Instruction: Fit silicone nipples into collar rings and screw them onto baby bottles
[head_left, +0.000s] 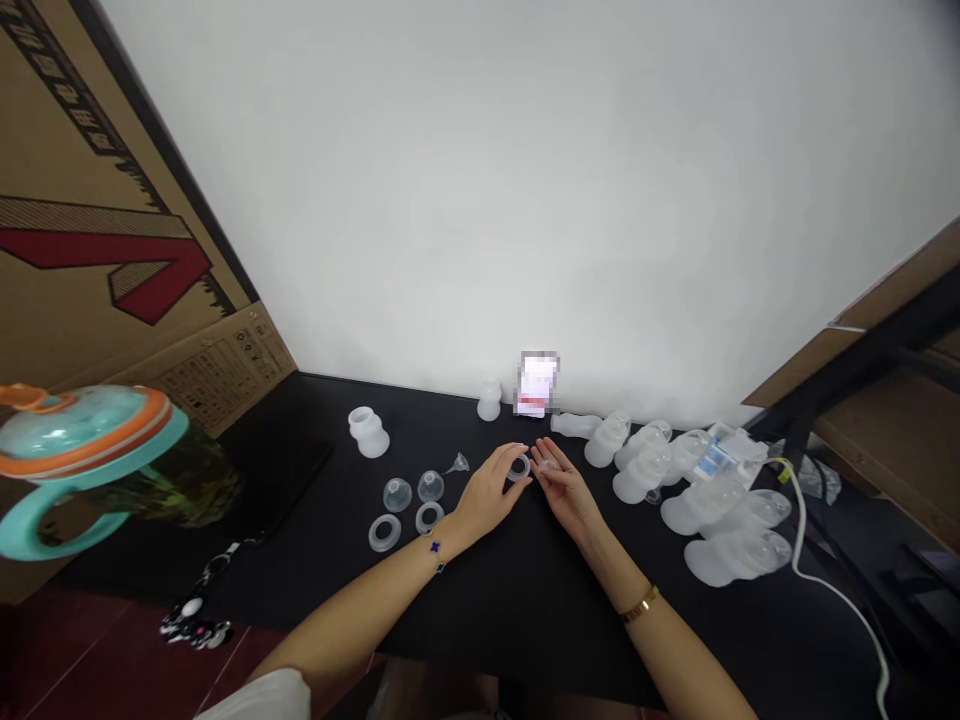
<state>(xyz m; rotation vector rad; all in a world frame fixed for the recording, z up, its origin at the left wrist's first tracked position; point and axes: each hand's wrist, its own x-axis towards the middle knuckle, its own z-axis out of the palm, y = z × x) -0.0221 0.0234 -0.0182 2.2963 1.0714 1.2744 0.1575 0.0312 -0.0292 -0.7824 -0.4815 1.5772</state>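
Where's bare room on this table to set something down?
The largest free patch of black tabletop lies between the forearms, in front of the left hand and right hand. A smaller patch lies left of the clear rings. The right end is crowded, with frosted bottles packed closely together.

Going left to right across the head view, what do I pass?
Teal-and-orange lidded cup → frosted collar piece → clear ring → left hand → right hand → frosted bottles → white cable
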